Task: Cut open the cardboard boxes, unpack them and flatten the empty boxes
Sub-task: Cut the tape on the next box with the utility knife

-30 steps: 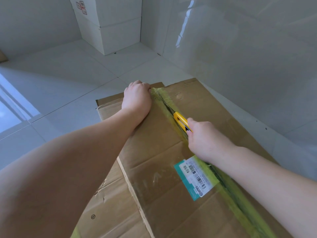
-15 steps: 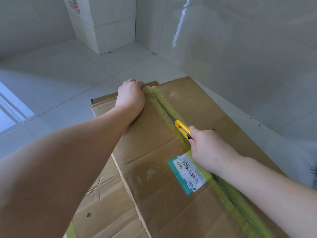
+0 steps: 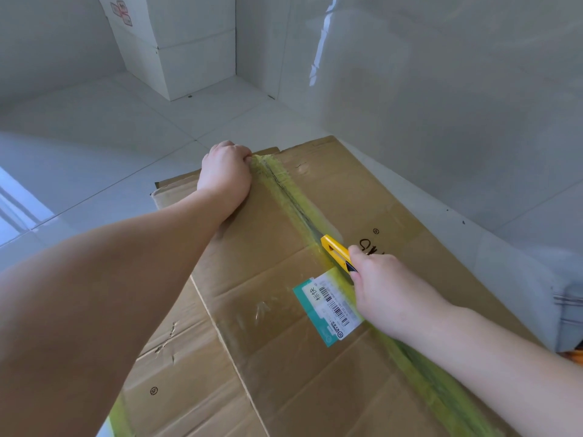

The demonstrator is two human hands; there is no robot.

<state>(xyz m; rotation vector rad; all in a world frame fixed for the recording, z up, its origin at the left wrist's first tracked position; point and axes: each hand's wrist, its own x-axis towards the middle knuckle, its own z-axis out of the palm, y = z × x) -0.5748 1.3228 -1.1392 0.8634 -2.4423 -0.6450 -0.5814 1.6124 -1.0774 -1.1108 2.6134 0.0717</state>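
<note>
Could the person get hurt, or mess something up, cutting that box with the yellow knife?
Maybe. The right hand pulls the yellow knife along the taped seam toward the body, so a slip could reach the arm. A deep blade might also scratch whatever is inside the cardboard box. The left hand rests beside the seam, away from the blade.

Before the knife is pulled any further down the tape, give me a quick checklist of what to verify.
1. Knife gripped by the right hand: ok.
2. Knife tip on the taped seam: ok.
3. Left hand holding the box at the far end, behind the blade, not in the path toward the person: ok.
4. Label lies across the tape just ahead of the cut: not ok, may snag.
5. Blade depth into the box: cannot tell.
6. Tape behind the blade fully slit: cannot tell.
</note>
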